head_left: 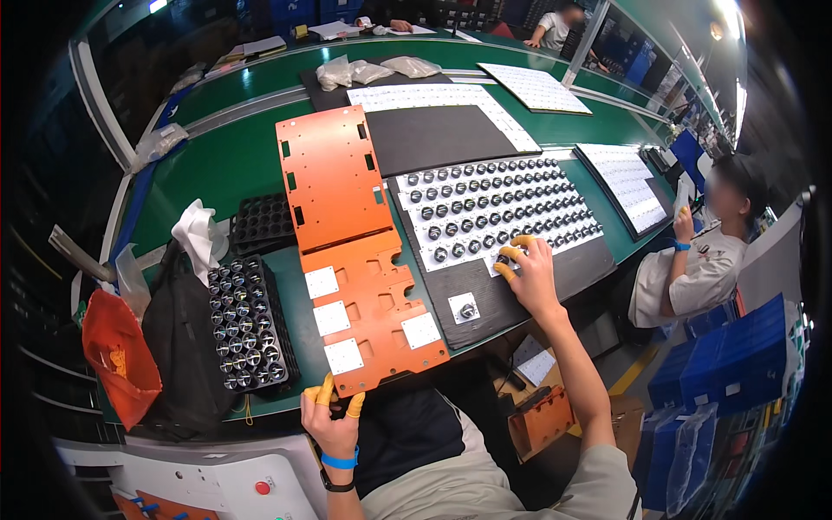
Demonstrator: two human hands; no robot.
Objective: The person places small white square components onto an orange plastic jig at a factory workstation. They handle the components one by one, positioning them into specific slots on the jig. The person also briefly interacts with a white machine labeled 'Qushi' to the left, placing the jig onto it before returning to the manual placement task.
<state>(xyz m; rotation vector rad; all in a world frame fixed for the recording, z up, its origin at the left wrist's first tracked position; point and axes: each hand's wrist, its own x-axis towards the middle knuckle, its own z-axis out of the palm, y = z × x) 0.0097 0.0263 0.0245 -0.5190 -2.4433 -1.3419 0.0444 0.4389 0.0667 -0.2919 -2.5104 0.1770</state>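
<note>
Yellow finger cots cover fingertips on both hands. My left hand [331,423] grips the near edge of an orange hinged plate [374,286], which lies unfolded on the bench. Several white square plates [331,318] sit on its lower half. My right hand [530,276] reaches over a dark foam board [555,276], its fingers closed around a black round knob on a white square base, partly hidden by them. Beyond it, rows of similar knobs [468,205] on white bases fill the board. One single knob [468,309] stands apart nearer me.
Left of the orange plate, a black tray [276,368] holds several shiny round parts beside another dark tray [260,221]. An orange bag [121,355] hangs at far left. More foam boards with white plates [533,87] lie farther back. A co-worker [693,251] sits at right.
</note>
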